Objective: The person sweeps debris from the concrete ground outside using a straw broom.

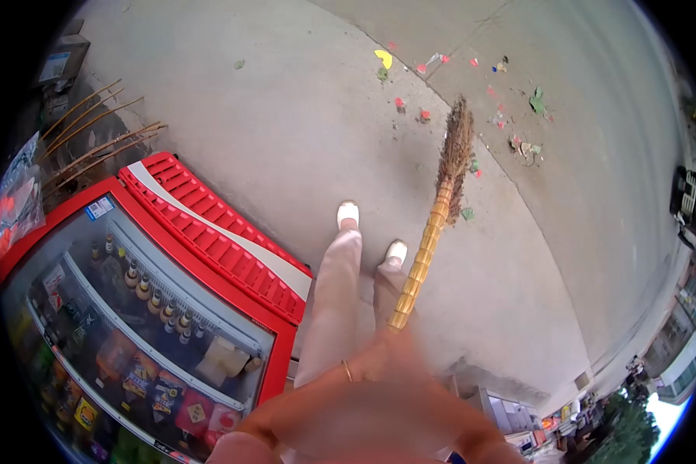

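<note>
A broom (425, 255) with a yellow segmented handle and a brown bristle head slants up from the lower middle, its bristles over the concrete floor. Both arms meet at the handle's lower end. My left hand (373, 357), below which a thin bracelet circles the wrist, is closed round the handle. Beside it, my right hand (414, 357) is closed on the handle too. Blur hides the separate fingers of both hands. Green leaves (468, 213) and red scraps (425, 116) lie around the bristles.
A red-framed glass display cooler (286, 363) with bottles and packets fills the lower left. Sticks (93, 120) and a box (58, 66) are at the far left. Two white shoes (348, 213) stand on the floor. More litter (526, 147) lies at upper right, and a dark vehicle (684, 193) is farther right.
</note>
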